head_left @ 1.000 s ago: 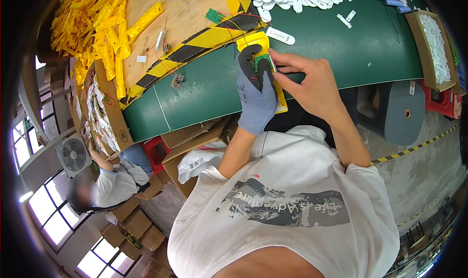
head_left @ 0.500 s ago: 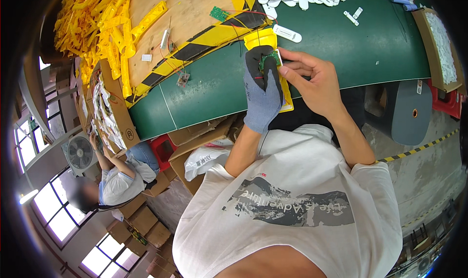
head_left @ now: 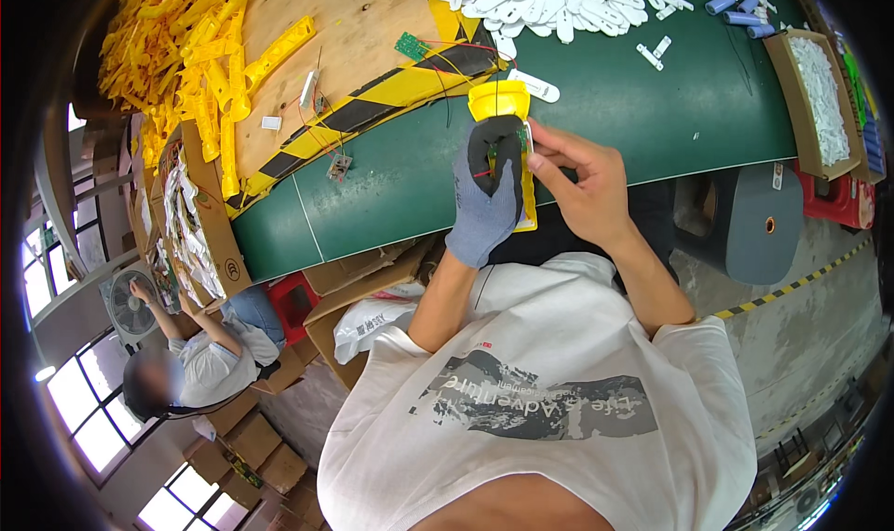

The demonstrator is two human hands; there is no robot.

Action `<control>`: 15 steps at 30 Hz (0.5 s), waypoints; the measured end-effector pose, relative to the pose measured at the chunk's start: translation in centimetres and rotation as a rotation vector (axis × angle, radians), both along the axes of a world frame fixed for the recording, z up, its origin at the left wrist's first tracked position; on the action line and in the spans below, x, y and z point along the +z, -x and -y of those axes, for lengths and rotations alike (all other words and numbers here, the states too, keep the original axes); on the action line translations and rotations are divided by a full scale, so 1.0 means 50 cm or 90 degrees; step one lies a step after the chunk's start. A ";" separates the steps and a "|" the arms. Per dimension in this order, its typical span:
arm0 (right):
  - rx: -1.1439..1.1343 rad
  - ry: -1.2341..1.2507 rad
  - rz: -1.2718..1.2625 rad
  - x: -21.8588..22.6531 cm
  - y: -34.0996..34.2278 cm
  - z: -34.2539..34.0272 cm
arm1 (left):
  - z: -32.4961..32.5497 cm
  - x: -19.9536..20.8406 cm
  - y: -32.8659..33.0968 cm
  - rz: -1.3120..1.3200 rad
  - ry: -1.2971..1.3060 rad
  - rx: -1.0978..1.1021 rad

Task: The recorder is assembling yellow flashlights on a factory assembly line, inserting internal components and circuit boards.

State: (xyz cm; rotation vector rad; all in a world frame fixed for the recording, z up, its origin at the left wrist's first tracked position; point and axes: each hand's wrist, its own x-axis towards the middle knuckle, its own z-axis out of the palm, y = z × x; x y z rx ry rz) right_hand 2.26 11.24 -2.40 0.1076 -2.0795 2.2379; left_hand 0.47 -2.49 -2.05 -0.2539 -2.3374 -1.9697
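My left hand (head_left: 484,201), in a blue-grey glove with black fingers, is closed around a yellow plastic housing (head_left: 500,96) above the table's front edge. Part of a green circuit board (head_left: 494,147) shows between the gloved fingers, with a short red wire beside it. My bare right hand (head_left: 589,185) pinches a thin white part (head_left: 529,137) at the housing's right side; the fingers hide most of it. Just beyond the housing, a white oval cover (head_left: 535,86) lies on the table.
The green table (head_left: 391,191) bears a heap of white covers (head_left: 559,5), blue cylinders (head_left: 736,10) and a box of small white parts (head_left: 819,98). A wooden board (head_left: 335,28) carries yellow housings (head_left: 168,42) and another wired circuit board (head_left: 410,47). A co-worker (head_left: 219,363) sits at left.
The white part now sits closer along the housing's right side, and less of the circuit board shows. Both hands keep their hold. The whole view has shifted slightly.
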 end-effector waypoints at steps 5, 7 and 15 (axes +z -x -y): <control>-0.081 -0.214 -0.184 0.015 0.000 0.000 | -0.003 -0.002 -0.005 -0.012 0.040 -0.015; -0.076 -0.240 -0.208 0.025 0.005 -0.003 | -0.006 0.002 -0.008 -0.058 0.061 0.012; 0.028 0.062 -0.045 0.012 0.020 -0.048 | -0.043 0.071 0.036 -0.081 0.050 -0.110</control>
